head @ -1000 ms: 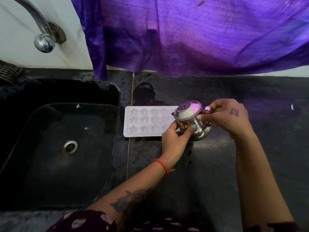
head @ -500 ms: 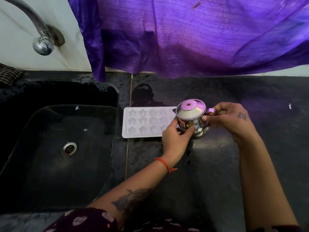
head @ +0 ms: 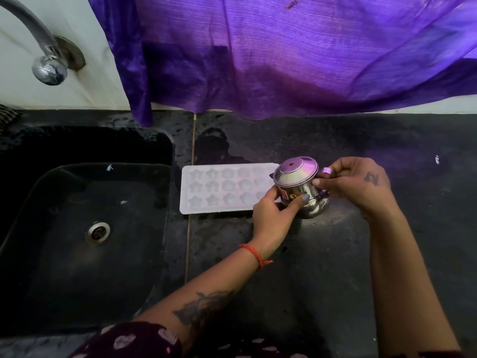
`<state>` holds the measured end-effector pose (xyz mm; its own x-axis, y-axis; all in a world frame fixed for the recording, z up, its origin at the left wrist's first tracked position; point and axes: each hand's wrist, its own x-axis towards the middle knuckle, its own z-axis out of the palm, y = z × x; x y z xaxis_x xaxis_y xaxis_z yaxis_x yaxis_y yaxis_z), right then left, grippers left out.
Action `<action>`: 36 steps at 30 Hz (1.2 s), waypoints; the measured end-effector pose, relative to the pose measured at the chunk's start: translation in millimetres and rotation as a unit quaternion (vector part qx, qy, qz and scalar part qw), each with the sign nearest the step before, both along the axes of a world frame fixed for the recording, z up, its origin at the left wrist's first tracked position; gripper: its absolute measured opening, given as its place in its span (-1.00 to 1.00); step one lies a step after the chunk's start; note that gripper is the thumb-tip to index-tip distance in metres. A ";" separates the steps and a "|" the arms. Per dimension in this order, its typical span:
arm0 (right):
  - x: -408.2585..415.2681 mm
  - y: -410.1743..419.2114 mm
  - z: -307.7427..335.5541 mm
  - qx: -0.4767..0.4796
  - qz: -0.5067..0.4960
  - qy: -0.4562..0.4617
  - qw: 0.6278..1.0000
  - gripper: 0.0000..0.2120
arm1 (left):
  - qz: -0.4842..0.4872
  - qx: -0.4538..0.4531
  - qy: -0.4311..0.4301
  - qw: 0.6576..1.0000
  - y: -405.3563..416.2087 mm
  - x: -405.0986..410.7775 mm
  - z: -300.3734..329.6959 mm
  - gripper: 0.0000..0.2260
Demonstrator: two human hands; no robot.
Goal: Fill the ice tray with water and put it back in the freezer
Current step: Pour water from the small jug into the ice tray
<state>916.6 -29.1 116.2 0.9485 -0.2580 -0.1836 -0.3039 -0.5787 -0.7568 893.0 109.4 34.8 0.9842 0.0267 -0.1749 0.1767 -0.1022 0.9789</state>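
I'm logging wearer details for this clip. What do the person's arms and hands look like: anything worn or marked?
The left hand has a pale blue painted thumbnail, an orange-red thread bracelet at the wrist and a dark forearm tattoo. The right hand bears a small dark tattoo on its back. Both forearms are bare; a maroon garment with pale heart shapes shows below.

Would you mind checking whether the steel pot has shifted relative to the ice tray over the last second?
No. The steel pot, held by the left hand and right hand, sits at the ice tray's right end as before; only the camera shifted.
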 end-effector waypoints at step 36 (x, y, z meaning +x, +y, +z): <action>6.9 3.3 5.9 -0.067 0.027 0.004 0.997 -0.82 | 0.009 -0.032 0.036 0.999 -6.4 3.3 -3.9 -0.69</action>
